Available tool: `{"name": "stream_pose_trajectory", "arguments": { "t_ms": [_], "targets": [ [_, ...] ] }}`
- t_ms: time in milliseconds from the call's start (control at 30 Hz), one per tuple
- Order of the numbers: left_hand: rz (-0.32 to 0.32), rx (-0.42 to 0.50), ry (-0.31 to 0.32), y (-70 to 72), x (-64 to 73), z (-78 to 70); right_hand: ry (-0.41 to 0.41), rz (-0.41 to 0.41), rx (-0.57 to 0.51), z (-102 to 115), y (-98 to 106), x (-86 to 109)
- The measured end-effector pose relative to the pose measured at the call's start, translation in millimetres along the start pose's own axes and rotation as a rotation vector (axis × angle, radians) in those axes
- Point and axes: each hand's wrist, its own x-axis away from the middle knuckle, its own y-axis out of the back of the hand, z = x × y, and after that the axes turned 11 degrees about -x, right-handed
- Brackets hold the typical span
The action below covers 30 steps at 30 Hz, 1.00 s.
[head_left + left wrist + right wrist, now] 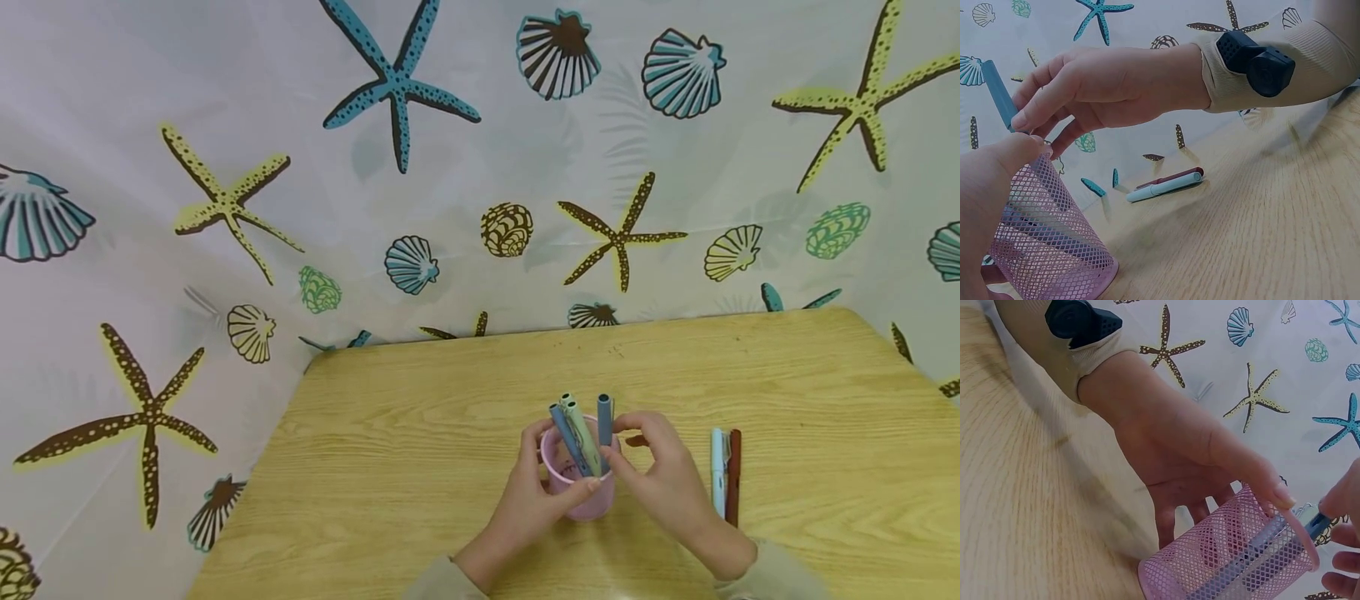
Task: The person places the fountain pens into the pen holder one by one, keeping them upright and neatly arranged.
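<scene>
My left hand (528, 492) grips a pink mesh pen cup (591, 506), its thumb along the near rim and its fingers round the left side. At the cup's right edge, my right hand (663, 475) pinches a dark blue pen (604, 417) between thumb and fingers. That pen's lower part is inside the cup, seen through the mesh in the right wrist view. Leaning together in the cup are pale green pens (583, 437) and another blue pen (567, 440), their tops standing above the rim.
A light blue pen (717, 467) and a dark red pen (734, 475) lie side by side on the wooden table (420, 450), just right of my right hand. A white cloth (465, 292) printed with starfish and shells hangs behind and at the sides of the table.
</scene>
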Motion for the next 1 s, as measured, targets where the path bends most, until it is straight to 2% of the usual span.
{"name": "stream_pose_trajectory", "arguments": {
  "t_ms": [100, 267, 467, 533, 833, 1000],
  "targets": [
    [0.0, 0.001, 0.003, -0.4, 0.7, -0.2, 0.017, 0.027, 0.05, -2, -1, 3.3],
    [-0.003, 0.009, 0.023, -1.9, 0.4, 2.6, -0.025, 0.049, 0.08, -5, -2, 7.8],
    [-0.012, -0.008, 0.029, -8.5, -7.3, 28.4, -0.082, 0.057, 0.082, -6, -3, 9.5],
    [-0.014, -0.011, 0.02, -9.5, -8.6, 32.7, -0.088, 0.059, 0.078, -6, -3, 9.6],
    [-0.005, -0.001, 0.025, -9.7, -8.5, 34.9, -0.11, 0.049, 0.057, -6, -3, 11.2],
    [-0.008, -0.012, 0.029, -8.0, -6.8, 26.3, -0.101, 0.023, 0.06, -7, -1, 11.2]
  ]
}}
